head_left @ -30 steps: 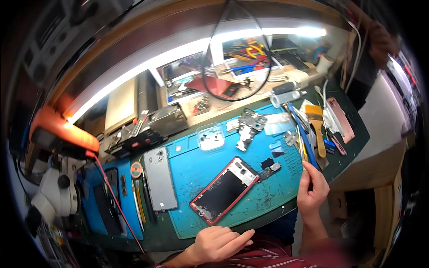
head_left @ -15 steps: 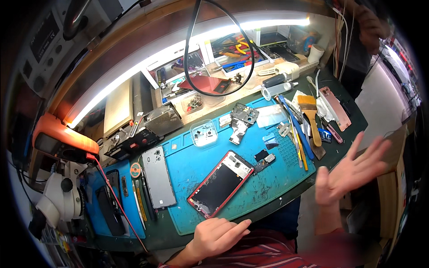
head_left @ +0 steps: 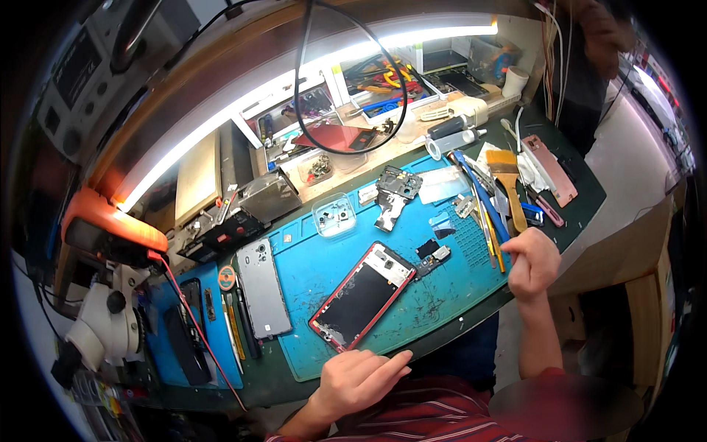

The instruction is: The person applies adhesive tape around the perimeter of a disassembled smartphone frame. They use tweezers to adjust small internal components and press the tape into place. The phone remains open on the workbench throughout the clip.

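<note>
My left hand (head_left: 359, 381) rests at the bench's near edge, just below the opened phone (head_left: 364, 296). Its fingers are loosely curled together with one pointing right, and nothing shows in them. Red-framed, with a dark inner panel, the phone lies slanted on the blue work mat (head_left: 302, 359). My right hand (head_left: 533, 264) is closed at the mat's right corner, over the near ends of the tools there. Its fingertips meet the end of a blue stick-like tool (head_left: 486, 204); whether they grip it is hidden. Beside it lies a brush (head_left: 505, 180) with a wooden handle.
A grey phone back panel (head_left: 265, 289) lies left of the phone. Behind are a clear parts box (head_left: 334, 216) and a phone board piece (head_left: 396, 197). An orange meter (head_left: 110, 225) stands left; a black cable loop (head_left: 298, 88) hangs above the bench. Another person's hand (head_left: 600, 37) shows at upper right.
My right hand has come left and down from the air, its spread fingers now closed at the tools. My left hand has barely moved. The whole view has shifted slightly.
</note>
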Motion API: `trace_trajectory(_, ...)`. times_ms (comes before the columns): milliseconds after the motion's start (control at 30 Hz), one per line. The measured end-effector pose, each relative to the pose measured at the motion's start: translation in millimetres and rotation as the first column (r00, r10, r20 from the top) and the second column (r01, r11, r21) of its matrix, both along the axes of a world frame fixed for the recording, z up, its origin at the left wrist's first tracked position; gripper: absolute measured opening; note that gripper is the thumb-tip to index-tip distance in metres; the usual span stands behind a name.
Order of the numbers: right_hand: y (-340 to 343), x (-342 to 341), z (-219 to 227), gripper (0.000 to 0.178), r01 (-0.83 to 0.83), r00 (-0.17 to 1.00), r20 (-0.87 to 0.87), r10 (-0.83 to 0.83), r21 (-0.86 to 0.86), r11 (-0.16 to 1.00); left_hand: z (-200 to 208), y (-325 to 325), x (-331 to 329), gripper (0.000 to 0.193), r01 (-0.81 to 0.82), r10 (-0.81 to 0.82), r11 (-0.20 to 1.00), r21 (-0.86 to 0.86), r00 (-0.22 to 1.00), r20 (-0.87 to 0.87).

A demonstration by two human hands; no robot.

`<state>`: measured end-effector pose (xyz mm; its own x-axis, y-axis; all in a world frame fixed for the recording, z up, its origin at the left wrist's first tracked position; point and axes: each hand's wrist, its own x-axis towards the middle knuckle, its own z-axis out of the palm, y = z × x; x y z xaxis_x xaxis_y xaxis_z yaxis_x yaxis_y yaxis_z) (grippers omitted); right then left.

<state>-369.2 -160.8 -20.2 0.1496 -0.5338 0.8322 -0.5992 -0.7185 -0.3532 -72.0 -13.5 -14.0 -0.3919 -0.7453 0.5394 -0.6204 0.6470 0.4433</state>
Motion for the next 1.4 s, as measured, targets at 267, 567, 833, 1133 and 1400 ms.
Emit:
trace_trajectory(267, -2, 3, -4, 0.02, -0.011, 0.996, 0.088, 0.009, 0.022, 1.0, -1, 2, -2, 0.028, 0.012, -0.013, 1.0, 0.024, 0.999, 0.031)
trace_trajectory(567, -14, -4, 17, 0.071, 0.381, 0.925, 0.076, -0.373, -0.167, 0.909, 1, -1, -3, 0.026, -0.022, 0.022, 1.0, 0.007, 1.0, 0.014)
trace_trajectory(833, 22, -11, 47, 0.054, 0.09, 0.995, -0.022, -0.094, -0.117, 0.989, -3, 2, -1, 0.026, -0.034, 0.033, 0.999, 0.023, 0.999, 0.026)
trace_trajectory(1133, 4, 5, -6, 0.035, 0.073, 0.992, -0.117, -0.056, 0.143, 0.987, 3, -3, -5, 0.026, 0.015, -0.017, 0.999, 0.04, 0.999, 0.041)
trace_trajectory(1400, -2, 15, -5, 0.027, 0.344, 0.936, -0.176, -0.305, 0.274, 0.898, 2, -1, -4, 0.025, -0.025, 0.022, 0.998, 0.056, 0.998, 0.067)
